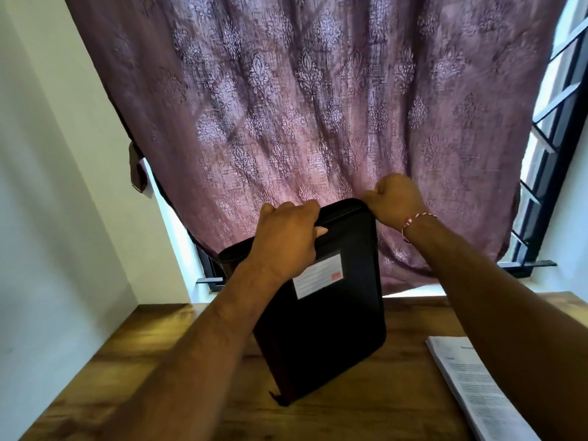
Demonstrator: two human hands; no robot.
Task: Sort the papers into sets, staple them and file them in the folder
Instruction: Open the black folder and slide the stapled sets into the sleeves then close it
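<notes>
A black zip folder point(331, 332) with a white label stands tilted on its lower edge on the wooden table point(133, 351). My left hand point(286, 237) grips its top edge, thumb on the front face. My right hand point(397, 198) is closed in a fist at the folder's top right corner, pinching something small there that I cannot make out, likely the zip pull. A stack of printed papers point(474, 389) lies on the table at the right, partly under my right forearm.
A purple patterned curtain point(302, 106) hangs right behind the table over a window with black bars point(547, 148). A white wall point(47, 186) bounds the left side.
</notes>
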